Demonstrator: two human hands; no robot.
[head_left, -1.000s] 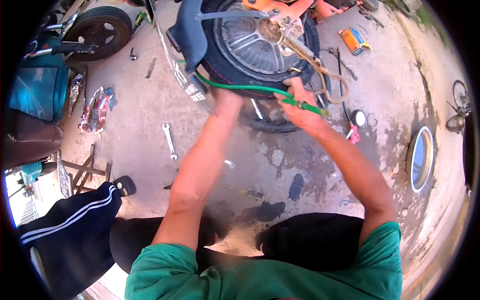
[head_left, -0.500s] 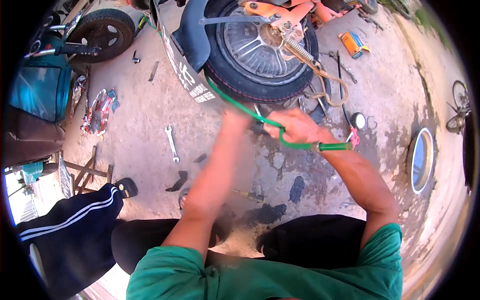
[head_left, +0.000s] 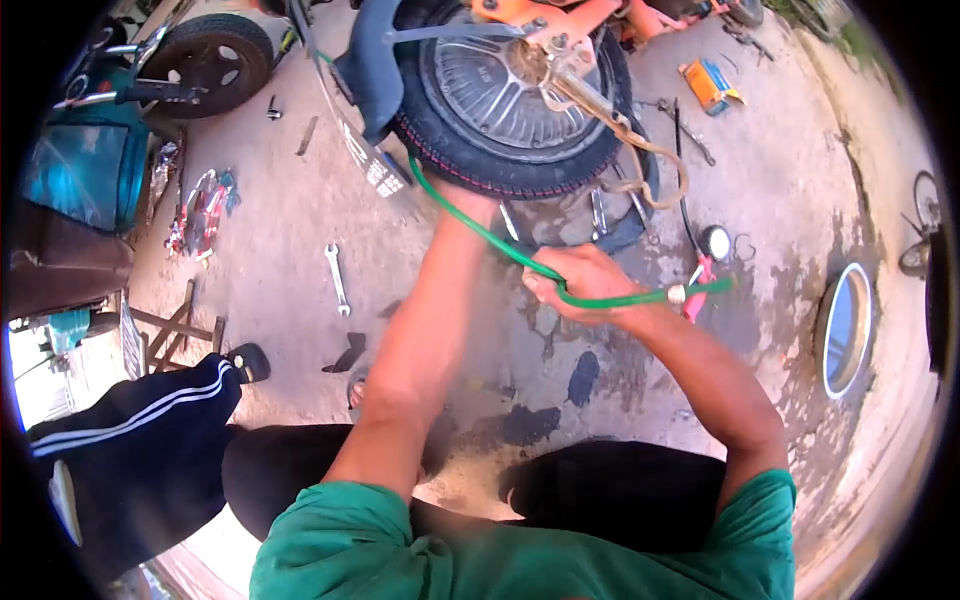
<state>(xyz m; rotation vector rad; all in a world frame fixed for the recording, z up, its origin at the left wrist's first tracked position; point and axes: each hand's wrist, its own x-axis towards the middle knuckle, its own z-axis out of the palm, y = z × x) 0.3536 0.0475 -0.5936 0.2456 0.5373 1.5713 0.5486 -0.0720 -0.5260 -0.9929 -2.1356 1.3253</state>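
Green hose is gripped by right hand; left hand is largely hidden at tyre, finger state cannot be told.

White-rimmed basin on floor. Bicycle right of basin; orange-and-blue box beyond basin, leftward.

One wide fisheye camera on the wearer's head, the left of a pair, looks steeply down and forward, picture upright. The green shirt lies nearest, across the lower edge; the forearms reach up toward the middle; the wheel is farther, at upper centre. The concrete floor bends round at the right rim.
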